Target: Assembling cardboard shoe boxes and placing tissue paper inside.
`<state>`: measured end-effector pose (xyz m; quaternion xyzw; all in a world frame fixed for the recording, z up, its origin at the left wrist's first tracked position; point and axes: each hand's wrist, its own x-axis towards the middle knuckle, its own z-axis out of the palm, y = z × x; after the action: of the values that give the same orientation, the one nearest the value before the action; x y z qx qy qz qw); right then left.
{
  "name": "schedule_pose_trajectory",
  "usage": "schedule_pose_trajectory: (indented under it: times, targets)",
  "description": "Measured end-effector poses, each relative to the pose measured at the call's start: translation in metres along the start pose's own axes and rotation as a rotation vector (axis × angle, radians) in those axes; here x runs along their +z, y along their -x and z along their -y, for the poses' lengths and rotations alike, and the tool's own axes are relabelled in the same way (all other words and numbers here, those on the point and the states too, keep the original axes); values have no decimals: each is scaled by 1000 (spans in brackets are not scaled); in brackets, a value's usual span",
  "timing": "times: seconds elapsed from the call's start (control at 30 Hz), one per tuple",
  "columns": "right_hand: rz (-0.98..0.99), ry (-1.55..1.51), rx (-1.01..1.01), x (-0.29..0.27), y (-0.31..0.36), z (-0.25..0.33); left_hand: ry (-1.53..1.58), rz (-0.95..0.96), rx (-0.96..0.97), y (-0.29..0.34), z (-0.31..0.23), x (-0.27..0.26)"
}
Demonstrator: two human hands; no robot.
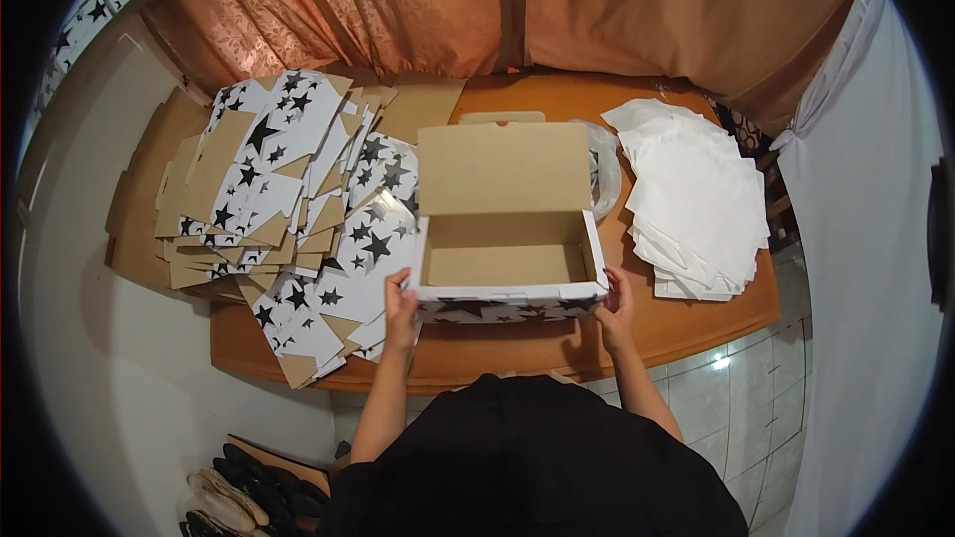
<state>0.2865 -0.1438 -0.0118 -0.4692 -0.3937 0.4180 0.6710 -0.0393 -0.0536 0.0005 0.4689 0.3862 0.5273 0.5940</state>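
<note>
Cardboard box (507, 231) (one), two hands' fingers (397, 281) (615, 283)

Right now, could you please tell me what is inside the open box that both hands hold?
Only bare brown cardboard shows inside the open box; the front wall hides its own inner face and perhaps a strip of floor.

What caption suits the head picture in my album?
Left hand and right hand hold an open box between starry cardboard and white sheets.

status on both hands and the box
Left hand, right hand gripping box at front corners. Lid up, box open. Starred cardboard pile close on left.
</note>
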Motion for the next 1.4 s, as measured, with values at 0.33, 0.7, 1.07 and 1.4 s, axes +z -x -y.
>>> schedule_pose_trajectory:
  times: [0.33,0.7,1.07,1.4]
  targets:
    - [-197,253,111,-10,51,-19,-687,74,57,39,34,27]
    - [-121,676,-12,-6,44,-9,-1093,237,154,29,38,8]
    - [209,892,114,48,-8,75,-1067,637,106,-17,-10,71]
    - [765,1414,1111,61,-32,-29,-1583,948,-827,-37,64,111]
